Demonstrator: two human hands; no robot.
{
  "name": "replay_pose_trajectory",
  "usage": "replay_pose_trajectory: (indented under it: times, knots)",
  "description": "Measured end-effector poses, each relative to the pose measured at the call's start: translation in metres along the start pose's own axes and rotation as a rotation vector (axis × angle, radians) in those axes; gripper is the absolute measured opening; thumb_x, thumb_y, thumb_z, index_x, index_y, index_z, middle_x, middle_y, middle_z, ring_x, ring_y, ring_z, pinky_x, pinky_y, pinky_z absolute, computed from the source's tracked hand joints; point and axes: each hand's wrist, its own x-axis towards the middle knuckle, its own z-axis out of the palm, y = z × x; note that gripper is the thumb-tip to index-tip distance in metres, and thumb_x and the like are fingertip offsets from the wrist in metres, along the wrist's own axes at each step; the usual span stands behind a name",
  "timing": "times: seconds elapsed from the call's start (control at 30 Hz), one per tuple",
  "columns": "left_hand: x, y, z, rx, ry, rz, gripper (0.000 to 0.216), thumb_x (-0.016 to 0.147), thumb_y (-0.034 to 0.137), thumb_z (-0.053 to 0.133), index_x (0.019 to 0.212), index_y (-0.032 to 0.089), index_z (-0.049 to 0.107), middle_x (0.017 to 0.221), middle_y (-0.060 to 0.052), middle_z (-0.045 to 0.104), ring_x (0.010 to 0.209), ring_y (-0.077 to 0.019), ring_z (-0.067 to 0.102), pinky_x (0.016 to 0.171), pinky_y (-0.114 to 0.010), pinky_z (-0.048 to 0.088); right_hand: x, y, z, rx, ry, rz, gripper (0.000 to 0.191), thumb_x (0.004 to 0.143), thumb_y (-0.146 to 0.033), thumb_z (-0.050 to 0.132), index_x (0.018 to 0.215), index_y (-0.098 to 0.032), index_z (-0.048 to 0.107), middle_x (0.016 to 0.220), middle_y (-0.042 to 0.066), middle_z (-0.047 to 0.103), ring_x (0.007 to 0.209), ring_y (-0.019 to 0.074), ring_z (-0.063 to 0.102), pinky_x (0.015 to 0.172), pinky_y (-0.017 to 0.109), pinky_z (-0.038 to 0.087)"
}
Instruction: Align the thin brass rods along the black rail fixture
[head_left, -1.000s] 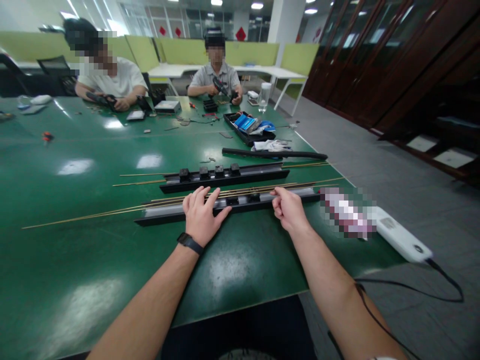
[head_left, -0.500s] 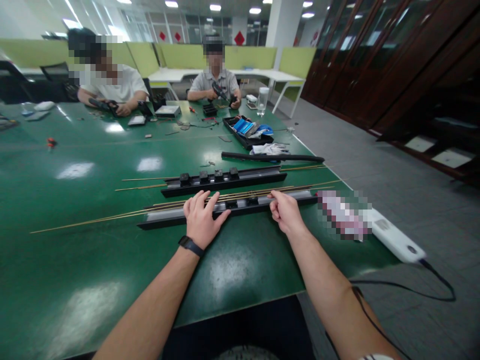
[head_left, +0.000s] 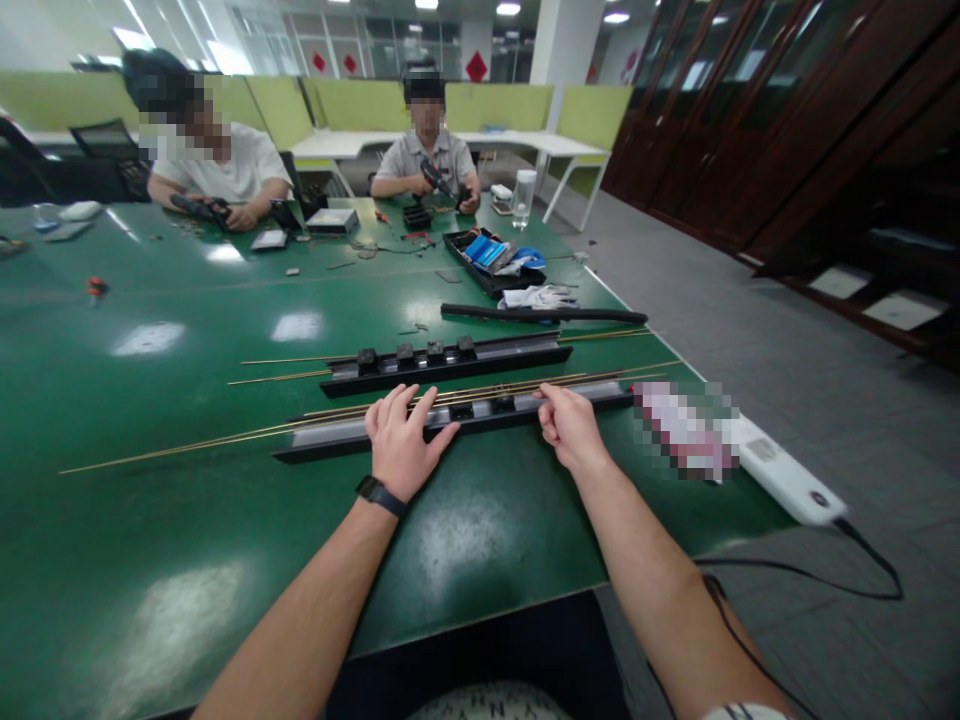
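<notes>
A long black rail [head_left: 324, 438] with a pale inner face lies across the green table in front of me. Several thin brass-coloured rods [head_left: 495, 391] run along it and stick out past both ends. Across its left half rests my left hand [head_left: 405, 430], fingers spread, covering part of the rail and rods. Farther right, my right hand [head_left: 568, 425] has its fingers curled, with thumb and index finger closed at the rods. Between the hands, black blocks [head_left: 502, 404] sit inside the rail.
Behind lies a second black rail [head_left: 450, 372] with several black blocks and rods. Beyond it are a black strip [head_left: 525, 313], gloves [head_left: 540, 298] and a black tray [head_left: 480, 270]. A white power strip [head_left: 787, 475] is at right. Two people sit opposite, holding dark tools.
Both hands stay in nearly the same place on the rail and rods. The whole view has shifted very slightly.
</notes>
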Motion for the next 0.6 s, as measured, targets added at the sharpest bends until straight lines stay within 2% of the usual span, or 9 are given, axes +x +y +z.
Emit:
replay_pose_trajectory:
  times: [0.6]
  knots:
    - [0.0005,0.0008,-0.0019,-0.012,-0.011,-0.006,0.053,0.09,0.054,0.067,0.135,0.026,0.064,0.139,-0.015,0.063,0.138,-0.0342,0.05,0.115,-0.053,0.029,-0.0043,-0.003,0.0017,0.002,0.004,-0.006,0.024,0.08,-0.039,0.071,0.081,-0.016,0.063,0.042,-0.005,0.05,0.027,0.0049,0.028,0.029,0.017,0.015]
